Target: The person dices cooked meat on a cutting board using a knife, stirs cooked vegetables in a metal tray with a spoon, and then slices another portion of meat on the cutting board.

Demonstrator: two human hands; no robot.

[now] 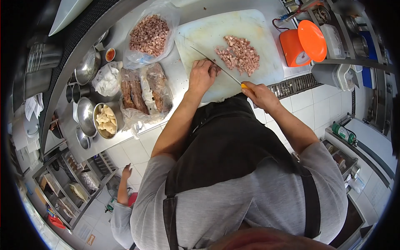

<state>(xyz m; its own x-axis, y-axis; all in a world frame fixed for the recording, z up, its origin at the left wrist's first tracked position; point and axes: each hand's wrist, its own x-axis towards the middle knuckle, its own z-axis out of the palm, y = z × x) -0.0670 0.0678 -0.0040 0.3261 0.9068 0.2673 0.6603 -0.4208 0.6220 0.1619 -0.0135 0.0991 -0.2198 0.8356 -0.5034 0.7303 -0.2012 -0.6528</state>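
Note:
In the head view, my right hand (262,96) is closed around the yellow handle of a long kitchen knife (225,71). Its thin blade slants up and left across the white cutting board (196,31). My left hand (202,75) rests on the board close beside the blade, fingers curled over a dark piece of meat (215,66) that they mostly hide. To the right of the blade lies a loose pile of diced pinkish meat (239,55).
Left of the board are a clear bag of diced meat (149,35), bagged long meat pieces (143,89), a bowl of pale chunks (106,119) and metal bowls (86,116). An orange scale (293,48) stands at right. Another person's arm (123,187) shows lower left.

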